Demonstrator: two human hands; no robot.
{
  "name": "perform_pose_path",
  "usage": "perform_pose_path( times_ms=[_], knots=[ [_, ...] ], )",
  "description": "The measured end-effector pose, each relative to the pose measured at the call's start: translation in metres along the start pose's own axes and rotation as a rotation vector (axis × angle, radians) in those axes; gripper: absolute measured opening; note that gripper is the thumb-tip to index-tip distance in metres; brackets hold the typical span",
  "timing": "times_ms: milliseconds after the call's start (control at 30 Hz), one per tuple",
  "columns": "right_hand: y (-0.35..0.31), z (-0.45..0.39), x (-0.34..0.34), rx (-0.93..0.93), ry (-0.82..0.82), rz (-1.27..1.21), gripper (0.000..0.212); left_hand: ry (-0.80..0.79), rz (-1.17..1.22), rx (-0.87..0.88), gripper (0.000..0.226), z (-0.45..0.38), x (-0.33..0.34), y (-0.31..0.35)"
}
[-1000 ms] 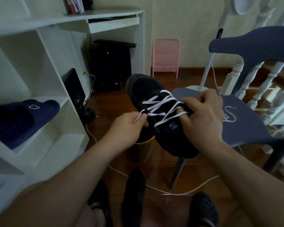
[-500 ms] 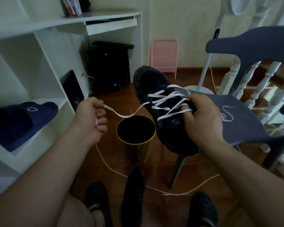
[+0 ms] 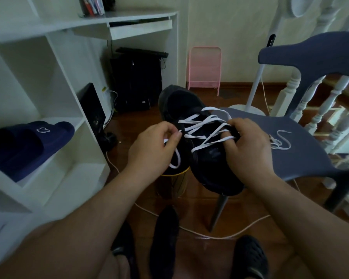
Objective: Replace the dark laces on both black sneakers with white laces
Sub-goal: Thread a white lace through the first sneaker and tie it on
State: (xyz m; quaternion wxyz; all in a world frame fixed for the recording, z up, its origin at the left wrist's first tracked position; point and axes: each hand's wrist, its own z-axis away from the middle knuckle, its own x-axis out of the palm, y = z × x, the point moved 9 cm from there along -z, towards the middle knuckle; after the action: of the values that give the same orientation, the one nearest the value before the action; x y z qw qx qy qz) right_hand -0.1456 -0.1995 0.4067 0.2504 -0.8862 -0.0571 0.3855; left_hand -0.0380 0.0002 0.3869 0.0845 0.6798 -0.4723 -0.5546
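Observation:
A black sneaker (image 3: pixel 208 164) is held up in front of me, toe toward me, with a white lace (image 3: pixel 206 127) criss-crossed through its eyelets. My right hand (image 3: pixel 248 146) grips the sneaker's right side, fingers over the lace rows. My left hand (image 3: pixel 155 148) pinches the lace's free end at the left eyelets, and a loop of it hangs below. A second black sneaker (image 3: pixel 164 242) lies on the floor between my feet. Another white lace (image 3: pixel 280 140) lies loose on the chair seat.
A blue-grey chair (image 3: pixel 290 150) stands at right, under and beside the sneaker. A gold-rimmed bin (image 3: pixel 174 183) sits on the floor below my left hand. White shelves (image 3: pixel 54 117) with a navy slipper (image 3: pixel 26 146) are at left. A white cable (image 3: pixel 210 235) runs across the wooden floor.
My left hand had pulled the lace end out far to the left; now it has come back to the sneaker's left eyelets, and the slack lace hangs in a loop.

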Motion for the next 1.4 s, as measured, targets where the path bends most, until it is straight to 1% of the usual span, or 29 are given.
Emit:
perform_pose_path(
  times_ms=[33,100,167,200,267,300,333,367,433,467,533,600,667,733,800,867,967,1100,1200,1333,1400],
  knots=[
    [0.000,0.000,0.000,-0.004,-0.005,0.008,0.014,-0.005,0.006,-0.022,0.012,-0.001,0.000,-0.004],
    [0.002,-0.002,0.000,-0.003,-0.007,0.023,0.013,0.040,-0.008,-0.124,0.015,-0.005,-0.012,-0.018],
    [0.006,-0.004,-0.004,0.006,0.010,0.022,0.012,0.105,-0.117,-0.250,0.018,-0.011,-0.035,-0.043],
    [0.007,-0.004,-0.007,0.013,0.022,0.015,0.012,0.098,-0.190,-0.309,0.022,-0.012,-0.045,-0.055],
    [0.009,-0.005,-0.010,0.021,0.033,0.004,0.011,-0.027,-0.291,-0.398,0.028,-0.012,-0.047,-0.074],
    [0.008,-0.004,-0.009,0.019,0.030,0.008,0.010,-0.101,-0.286,-0.410,0.028,-0.011,-0.040,-0.078],
    [0.008,-0.004,-0.008,0.015,0.024,0.017,0.009,-0.142,-0.247,-0.397,0.027,-0.009,-0.033,-0.075],
    [0.006,-0.003,-0.006,0.013,0.016,0.024,0.008,-0.143,-0.176,-0.359,0.024,-0.008,-0.026,-0.069],
    [0.004,-0.002,-0.003,0.011,0.005,0.025,0.009,-0.077,-0.008,-0.220,0.016,-0.007,-0.019,-0.044],
    [0.002,-0.001,-0.003,0.006,0.004,0.024,0.009,-0.051,0.029,-0.142,0.013,-0.006,-0.017,-0.030],
    [-0.002,-0.001,-0.003,-0.012,0.010,0.030,0.011,-0.054,-0.009,-0.033,0.013,-0.002,-0.011,-0.007],
    [-0.004,-0.001,-0.003,-0.024,0.013,0.033,0.010,-0.082,-0.052,0.019,0.011,0.001,-0.003,0.003],
    [-0.005,0.000,-0.002,-0.024,0.008,0.029,0.010,-0.106,-0.082,0.040,0.008,0.001,0.002,0.004],
    [-0.002,0.000,-0.004,-0.019,0.010,0.024,0.010,-0.087,-0.085,0.019,0.009,-0.003,-0.003,-0.002],
    [0.001,-0.003,-0.008,-0.017,0.031,0.010,0.010,-0.028,-0.088,-0.056,0.011,-0.008,-0.017,-0.017],
    [0.003,-0.005,-0.013,-0.015,0.049,-0.003,0.012,-0.033,-0.108,-0.136,0.013,-0.011,-0.027,-0.034],
    [0.001,-0.005,-0.015,-0.051,0.070,0.024,0.010,-0.097,0.060,-0.223,0.017,-0.009,-0.025,-0.046],
    [-0.002,-0.002,-0.016,-0.111,0.122,0.030,0.011,0.009,0.276,-0.257,0.022,-0.011,-0.036,-0.043],
    [-0.010,0.002,-0.021,-0.198,0.205,0.089,0.015,0.058,0.392,-0.197,0.028,-0.012,-0.044,-0.032],
    [-0.021,0.007,-0.022,-0.338,0.243,0.145,0.012,0.040,0.486,-0.046,0.033,-0.007,-0.045,-0.005],
    [-0.025,0.009,-0.022,-0.378,0.266,0.163,0.011,0.024,0.476,0.030,0.038,-0.003,-0.043,0.009]
  ],
)
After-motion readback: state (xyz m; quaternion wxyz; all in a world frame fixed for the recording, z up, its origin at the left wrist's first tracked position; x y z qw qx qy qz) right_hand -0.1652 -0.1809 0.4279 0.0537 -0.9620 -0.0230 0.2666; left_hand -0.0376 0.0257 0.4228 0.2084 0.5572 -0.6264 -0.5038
